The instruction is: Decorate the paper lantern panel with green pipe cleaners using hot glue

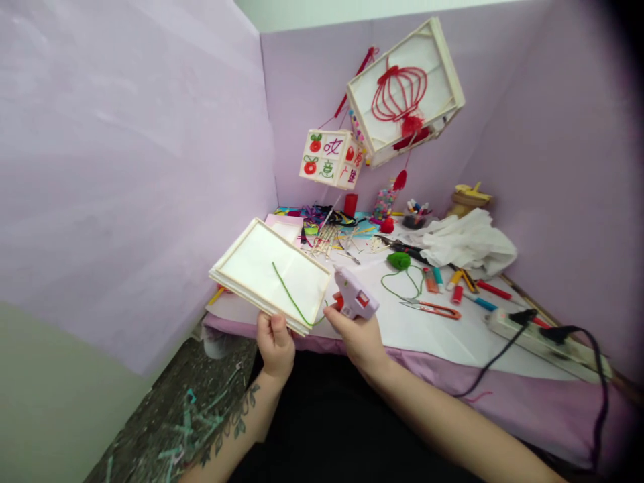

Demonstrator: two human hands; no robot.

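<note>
My left hand [276, 343] grips the near edge of a white paper panel [261, 258] framed with thin wooden strips, held tilted above the front of the table. A green yarn strand [288, 290] runs slantwise across the panel, its lower end curling past the near right corner. My right hand [359, 335] is closed around a lilac hot glue gun [356, 294] with a red trigger, its nozzle pointing up and left beside the panel's right corner. A ball of green yarn [399, 261] lies farther back, a loop trailing from it.
Orange-handled scissors [437, 309], markers [457, 294] and a power strip [533, 335] occupy the right side. Crumpled white cloth or paper [467, 241] sits behind them. Two decorated box lanterns, one small [327, 159] and one larger [407, 87], hang above the back. Scraps litter the floor [196, 409].
</note>
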